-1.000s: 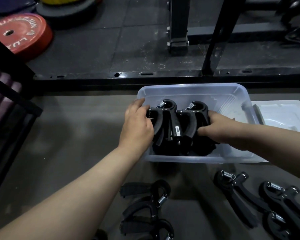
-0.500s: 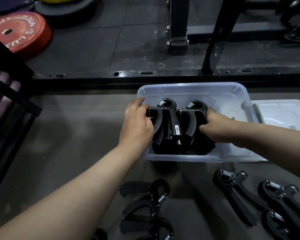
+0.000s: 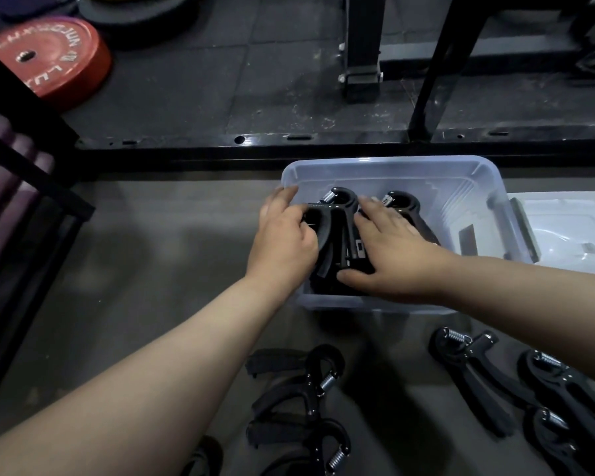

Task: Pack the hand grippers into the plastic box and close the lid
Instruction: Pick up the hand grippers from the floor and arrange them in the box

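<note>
A clear plastic box sits on the floor ahead of me. Black hand grippers with steel springs stand packed together in its left half. My left hand grips the leftmost one, thumb hooked round its handle. My right hand lies flat on top of the right-hand grippers, fingers straight and pressing down. The box's lid lies to the right of the box. More hand grippers lie loose on the floor near me, some at the middle and some at the right.
A black steel rack frame runs across just behind the box, with uprights beyond it. A red weight plate lies at the far left. A dark rack stands at my left.
My right hand has left the right side of the packed grippers and now lies flat on top of them, further left. My left hand has stayed on the leftmost gripper.
</note>
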A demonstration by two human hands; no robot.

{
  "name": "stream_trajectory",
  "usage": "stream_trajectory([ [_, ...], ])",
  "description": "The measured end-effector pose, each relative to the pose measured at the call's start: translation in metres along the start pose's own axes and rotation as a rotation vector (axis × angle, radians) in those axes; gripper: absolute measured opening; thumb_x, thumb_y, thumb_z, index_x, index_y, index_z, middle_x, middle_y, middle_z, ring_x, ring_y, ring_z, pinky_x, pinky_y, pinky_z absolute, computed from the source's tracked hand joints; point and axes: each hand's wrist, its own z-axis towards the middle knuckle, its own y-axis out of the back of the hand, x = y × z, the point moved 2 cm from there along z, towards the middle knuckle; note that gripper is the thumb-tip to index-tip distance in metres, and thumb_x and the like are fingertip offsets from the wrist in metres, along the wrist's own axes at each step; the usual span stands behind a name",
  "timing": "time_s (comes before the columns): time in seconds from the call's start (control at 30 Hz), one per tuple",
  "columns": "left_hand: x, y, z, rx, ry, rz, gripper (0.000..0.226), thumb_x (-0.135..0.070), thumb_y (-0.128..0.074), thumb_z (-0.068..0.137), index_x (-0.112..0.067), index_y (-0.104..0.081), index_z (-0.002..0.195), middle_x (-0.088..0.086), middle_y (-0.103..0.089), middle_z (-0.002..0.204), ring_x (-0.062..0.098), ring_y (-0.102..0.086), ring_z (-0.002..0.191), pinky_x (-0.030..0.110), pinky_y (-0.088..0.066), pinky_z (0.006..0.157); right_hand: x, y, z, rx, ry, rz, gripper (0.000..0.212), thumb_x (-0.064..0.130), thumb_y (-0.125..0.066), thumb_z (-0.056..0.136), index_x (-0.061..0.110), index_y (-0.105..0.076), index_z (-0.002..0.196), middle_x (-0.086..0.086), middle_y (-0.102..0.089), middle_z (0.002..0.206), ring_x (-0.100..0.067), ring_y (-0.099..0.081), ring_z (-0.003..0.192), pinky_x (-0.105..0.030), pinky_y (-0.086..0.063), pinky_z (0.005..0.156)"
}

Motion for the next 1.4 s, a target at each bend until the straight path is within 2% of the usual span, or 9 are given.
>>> stream_trajectory([
  [0.13,0.0,0.0,0.0,-0.008,0.01,-0.003,0.037,-0.005,-0.044,0.089,-0.007,-0.065,0.119,0.002,-0.036,0.153,0.014,-0.017,0.144,0.014,-0.009,0.113,0.004,0.005,0.0,-0.067,0.172,-0.087,0.078,0.056,-0.061,0.08,0.025,-0.034,0.146,-0.006,-0.011,0.16,-0.025,-0.008,0.148,-0.041,-0.004,0.119],
  [0.27,-0.001,0.001,0.0,-0.01,0.017,-0.021,0.038,-0.004,-0.043,0.089,-0.007,-0.065,0.119,0.001,-0.036,0.153,0.012,-0.018,0.144,0.011,-0.009,0.11,0.004,0.017,0.007,-0.047,0.305,-0.182,0.045,0.054,-0.056,0.079,0.032,-0.056,0.119,0.007,-0.045,0.132,-0.018,-0.038,0.128,-0.037,-0.016,0.109],
  [0.47,-0.002,0.002,-0.001,0.009,0.059,-0.073,0.032,0.004,-0.044,0.082,-0.006,-0.073,0.093,0.001,-0.034,0.154,0.01,-0.015,0.145,0.009,-0.004,0.109,0.004,0.015,0.013,0.044,0.393,-0.356,0.037,0.051,-0.052,0.085,0.039,-0.054,0.119,0.016,-0.047,0.128,-0.017,-0.024,0.138,-0.046,-0.009,0.112],
  [0.8,0.0,0.003,0.0,0.011,0.074,-0.096,0.035,0.005,-0.042,0.083,-0.005,-0.073,0.096,0.0,-0.036,0.153,0.011,-0.017,0.145,0.003,-0.003,0.106,0.015,0.006,0.025,0.016,0.371,-0.361,0.026,0.054,-0.053,0.085,0.031,-0.058,0.098,0.012,-0.057,0.102,-0.014,-0.048,0.114,-0.044,-0.011,0.112],
  [0.93,0.001,0.002,0.0,0.043,0.064,-0.067,0.029,0.0,-0.046,0.083,-0.005,-0.074,0.091,-0.001,-0.033,0.155,0.01,-0.015,0.145,0.007,-0.005,0.108,0.015,0.008,0.022,-0.11,0.431,-0.259,0.026,0.05,-0.05,0.085,0.029,-0.06,0.097,0.011,-0.06,0.097,-0.013,-0.054,0.104,-0.034,-0.026,0.105],
  [1.07,-0.001,0.001,-0.002,0.064,0.071,-0.038,0.021,-0.01,-0.051,0.084,-0.011,-0.072,0.079,-0.006,-0.031,0.155,0.004,-0.012,0.145,0.01,-0.011,0.107,-0.015,0.025,0.015,-0.43,0.054,0.034,0.041,0.036,-0.046,0.081,0.02,-0.06,0.116,-0.005,-0.059,0.12,-0.029,-0.052,0.116,-0.041,-0.039,0.1],
  [1.2,-0.002,-0.001,-0.003,0.11,0.052,0.052,0.026,-0.029,-0.055,0.085,-0.017,-0.071,0.068,-0.009,-0.028,0.157,0.003,-0.004,0.146,0.017,-0.015,0.108,-0.047,0.025,0.007,-0.257,-0.58,0.392,0.059,0.03,-0.051,0.084,0.017,-0.038,0.14,-0.012,-0.035,0.144,-0.036,-0.036,0.131,-0.047,-0.03,0.11],
  [1.27,-0.002,-0.001,-0.003,0.119,0.04,0.107,0.029,-0.037,-0.056,0.085,-0.018,-0.073,0.072,-0.008,-0.027,0.157,0.004,-0.002,0.146,0.024,-0.019,0.114,-0.053,0.017,0.001,-0.134,-0.661,0.59,0.067,0.034,-0.052,0.079,0.017,-0.032,0.141,-0.013,-0.036,0.141,-0.038,-0.043,0.124,-0.047,-0.037,0.104],
  [1.4,-0.003,-0.002,-0.003,0.138,-0.019,0.241,0.039,-0.05,-0.06,0.082,-0.015,-0.075,0.091,-0.001,-0.026,0.157,0.012,0.001,0.148,0.033,-0.019,0.119,-0.054,0.005,-0.008,0.008,-0.576,0.513,0.065,0.028,-0.062,0.079,0.012,-0.03,0.134,-0.015,-0.057,0.115,-0.032,-0.057,0.103,-0.038,-0.049,0.09],
])
